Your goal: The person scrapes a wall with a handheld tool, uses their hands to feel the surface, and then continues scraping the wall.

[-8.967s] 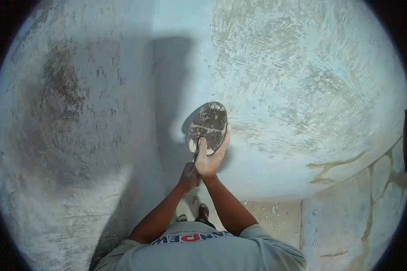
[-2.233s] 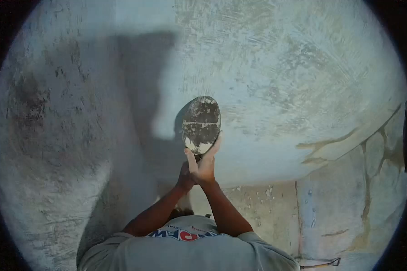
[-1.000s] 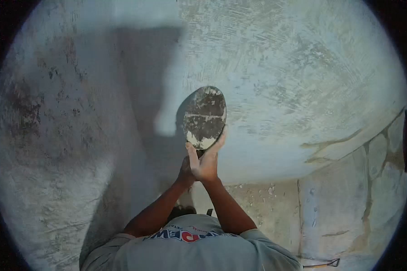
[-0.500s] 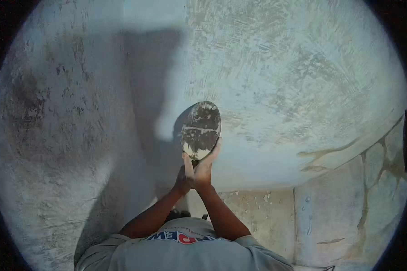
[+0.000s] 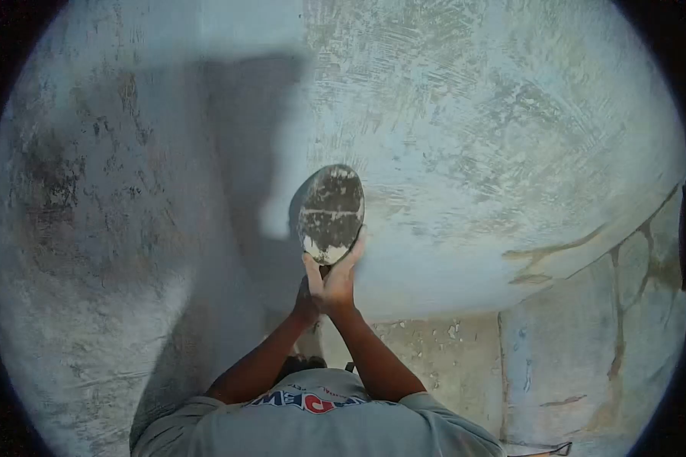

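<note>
An oval, flat-headed tool (image 5: 332,212), dark and patched with pale dust, is held up close over the plastered wall (image 5: 442,129). A thin pale line crosses its face. My right hand (image 5: 339,283) is closed round its lower end, thumb along the left edge and fingers up the right edge. Lower and to the left, my left hand (image 5: 305,305) is wrapped at the tool's short dark grip, mostly shaded and partly hidden by the right hand. What the grip looks like underneath is hidden.
A dark shadow (image 5: 244,137) falls on the wall left of the tool. Below right lies a paler floor strip (image 5: 427,358) beside cracked slabs (image 5: 579,343). A tool with a D-shaped handle (image 5: 562,449) lies at the bottom right edge.
The oval tool and both hands have shifted slightly left and up in view. More of the D-shaped handle shows at the bottom right. The grip is unchanged.
</note>
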A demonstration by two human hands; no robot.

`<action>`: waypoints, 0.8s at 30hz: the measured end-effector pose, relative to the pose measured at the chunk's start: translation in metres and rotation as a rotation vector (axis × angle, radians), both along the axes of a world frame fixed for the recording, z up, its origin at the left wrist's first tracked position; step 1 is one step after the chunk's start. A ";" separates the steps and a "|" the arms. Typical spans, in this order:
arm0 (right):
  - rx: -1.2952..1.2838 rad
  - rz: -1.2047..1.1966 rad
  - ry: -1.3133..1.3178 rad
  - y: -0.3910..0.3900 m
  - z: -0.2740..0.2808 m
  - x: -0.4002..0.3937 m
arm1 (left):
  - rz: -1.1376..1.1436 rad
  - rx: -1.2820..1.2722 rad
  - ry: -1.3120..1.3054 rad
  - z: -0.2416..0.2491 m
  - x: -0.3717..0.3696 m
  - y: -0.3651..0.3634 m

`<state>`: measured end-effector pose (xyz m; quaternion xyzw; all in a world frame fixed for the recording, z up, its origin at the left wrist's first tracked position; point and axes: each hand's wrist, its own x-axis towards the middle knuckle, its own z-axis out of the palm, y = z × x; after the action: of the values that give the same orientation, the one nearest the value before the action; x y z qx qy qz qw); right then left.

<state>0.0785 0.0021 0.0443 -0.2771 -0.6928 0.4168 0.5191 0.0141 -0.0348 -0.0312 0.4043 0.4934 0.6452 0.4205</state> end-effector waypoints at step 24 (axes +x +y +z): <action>0.002 0.038 -0.020 -0.005 0.023 -0.002 | -0.005 0.150 0.195 -0.022 -0.007 0.002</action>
<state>0.0764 -0.0026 0.0669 -0.2676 -0.7036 0.4233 0.5042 0.0067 -0.0331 -0.0529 0.4967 0.4814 0.6369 0.3404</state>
